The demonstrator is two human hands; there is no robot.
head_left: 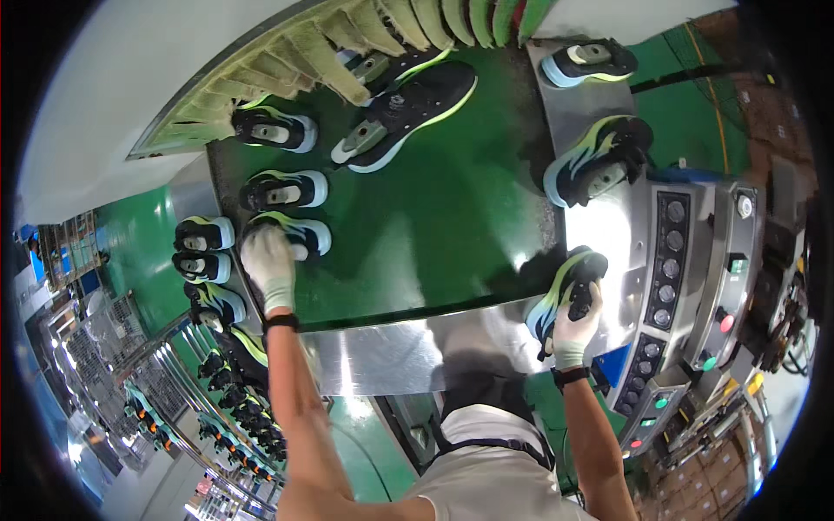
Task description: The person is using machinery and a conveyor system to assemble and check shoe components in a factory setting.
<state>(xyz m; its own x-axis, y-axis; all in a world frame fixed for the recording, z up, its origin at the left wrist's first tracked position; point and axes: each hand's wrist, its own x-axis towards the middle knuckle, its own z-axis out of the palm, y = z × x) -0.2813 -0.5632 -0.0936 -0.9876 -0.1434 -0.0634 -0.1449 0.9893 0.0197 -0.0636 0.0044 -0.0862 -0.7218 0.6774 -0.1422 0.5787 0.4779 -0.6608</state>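
My left hand (pixel 269 265), in a white glove, is closed over the near end of a black sneaker (pixel 314 233) with a pale blue sole on the green conveyor belt (pixel 426 234). Motion slightly smears its fingers. My gloved right hand (pixel 579 328) grips another black sneaker (pixel 560 291), yellow-green and light blue along its side, over the metal ledge right of the belt. Beyond the left hand, two similar sneakers (pixel 282 190) (pixel 276 130) lie in a row. A larger-looking sneaker (pixel 408 113) with a grey last inside lies farther in, beside another partly under the curtain strips.
A curtain of fabric strips (pixel 330 48) hangs at the machine opening. More sneakers (pixel 599 161) (pixel 589 62) stand on the right ledge, near a control panel (pixel 669 252) with knobs. Several sneakers (pixel 204 234) sit left of the belt, above a rack (pixel 234 391) of shoes.
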